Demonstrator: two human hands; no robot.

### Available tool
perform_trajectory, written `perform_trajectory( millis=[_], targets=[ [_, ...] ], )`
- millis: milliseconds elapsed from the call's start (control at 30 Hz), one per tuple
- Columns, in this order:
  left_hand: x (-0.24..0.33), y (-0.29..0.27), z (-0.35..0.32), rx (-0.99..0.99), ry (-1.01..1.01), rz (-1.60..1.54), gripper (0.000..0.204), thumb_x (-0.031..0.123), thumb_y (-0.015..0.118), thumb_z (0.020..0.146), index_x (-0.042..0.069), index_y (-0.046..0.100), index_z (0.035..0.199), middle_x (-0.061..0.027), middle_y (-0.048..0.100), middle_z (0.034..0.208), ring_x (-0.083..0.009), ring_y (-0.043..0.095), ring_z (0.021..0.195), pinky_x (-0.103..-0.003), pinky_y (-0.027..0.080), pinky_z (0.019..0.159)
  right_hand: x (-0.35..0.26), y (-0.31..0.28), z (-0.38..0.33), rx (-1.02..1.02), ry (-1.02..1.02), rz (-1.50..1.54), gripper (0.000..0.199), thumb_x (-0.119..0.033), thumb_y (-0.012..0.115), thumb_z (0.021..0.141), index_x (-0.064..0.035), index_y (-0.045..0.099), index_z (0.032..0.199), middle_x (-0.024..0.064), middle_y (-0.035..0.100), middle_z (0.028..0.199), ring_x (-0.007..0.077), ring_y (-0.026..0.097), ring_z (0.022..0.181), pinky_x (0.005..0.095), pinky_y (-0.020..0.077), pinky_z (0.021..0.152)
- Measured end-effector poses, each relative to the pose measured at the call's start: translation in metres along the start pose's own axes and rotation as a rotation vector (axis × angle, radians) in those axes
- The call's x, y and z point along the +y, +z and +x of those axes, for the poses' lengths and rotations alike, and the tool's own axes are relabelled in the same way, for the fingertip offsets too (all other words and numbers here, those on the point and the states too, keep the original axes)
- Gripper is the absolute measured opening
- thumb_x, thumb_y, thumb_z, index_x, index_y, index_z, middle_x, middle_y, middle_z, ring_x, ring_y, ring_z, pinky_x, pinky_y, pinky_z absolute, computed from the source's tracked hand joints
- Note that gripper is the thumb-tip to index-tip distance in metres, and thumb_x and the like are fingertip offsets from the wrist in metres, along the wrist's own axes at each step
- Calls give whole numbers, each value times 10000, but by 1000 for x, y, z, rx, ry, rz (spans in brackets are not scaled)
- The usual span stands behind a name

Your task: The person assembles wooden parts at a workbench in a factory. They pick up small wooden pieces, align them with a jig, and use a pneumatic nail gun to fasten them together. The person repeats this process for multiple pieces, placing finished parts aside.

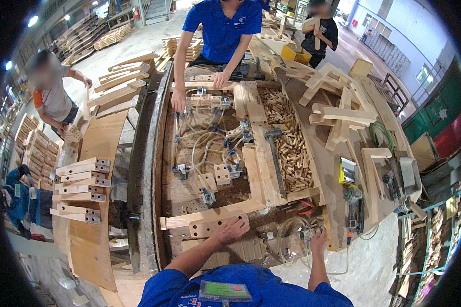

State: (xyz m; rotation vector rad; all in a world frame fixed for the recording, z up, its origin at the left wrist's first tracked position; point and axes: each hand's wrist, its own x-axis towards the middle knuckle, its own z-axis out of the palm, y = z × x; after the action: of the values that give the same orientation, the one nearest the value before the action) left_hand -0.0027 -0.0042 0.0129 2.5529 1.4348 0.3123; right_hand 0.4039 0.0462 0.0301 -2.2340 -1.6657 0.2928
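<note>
My left hand lies flat, fingers spread, on a short pale wooden block drilled with holes, at the near edge of the workbench. A long wooden rail lies just beyond that block. My right hand rests at the bench's near right corner beside clear hoses; whether it grips anything is hidden. A jig with clamps and tubing fills the bench's middle.
A tray of wooden dowels runs along the right. A co-worker in blue opposite has a hand on the jig. Cut wooden parts are piled at right, drilled pieces stacked at left. Two more people stand farther off.
</note>
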Motion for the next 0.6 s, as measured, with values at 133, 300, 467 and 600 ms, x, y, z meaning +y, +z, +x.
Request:
perform_trajectory(
  millis=[133, 300, 467, 600],
  targets=[
    [0, -4, 0, -8, -4, -12, 184, 228, 583, 984, 110, 588, 1125, -99, 581, 1086, -286, 606, 1119, -423, 560, 898, -5, 0, -1, 10, 18, 25, 364, -210, 564, 1024, -12, 590, 1328, 301, 699, 1130, 480, 669, 1050, 538, 511, 887],
    [0, -13, 1, 22, 27, -33, 173, 222, 607, 971, 109, 585, 1100, -99, 573, 1037, -286, 609, 1070, -436, 560, 857, 2, 5, 0, 53, -2, 31, 345, -227, 554, 1034, -56, 599, 1331, 284, 706, 1141, 472, 683, 1024, 548, 511, 865],
    [-2, -5, 1, 93, 31, -12, 140, 235, 613, 971, 116, 603, 1045, -87, 571, 967, -286, 626, 1013, -423, 568, 819, 4, 12, 2, 62, 14, -1, 336, -230, 555, 1035, -74, 606, 1328, 270, 719, 1114, 469, 688, 1005, 544, 517, 843],
    [-3, 3, 1, 109, 37, 27, 174, 186, 587, 923, 95, 588, 1072, -109, 582, 1046, -301, 631, 1021, -418, 572, 844, 13, 16, 6, 85, -5, 3, 327, -253, 562, 1037, -89, 614, 1315, 251, 726, 1094, 470, 689, 981, 543, 519, 834]
  ],
)
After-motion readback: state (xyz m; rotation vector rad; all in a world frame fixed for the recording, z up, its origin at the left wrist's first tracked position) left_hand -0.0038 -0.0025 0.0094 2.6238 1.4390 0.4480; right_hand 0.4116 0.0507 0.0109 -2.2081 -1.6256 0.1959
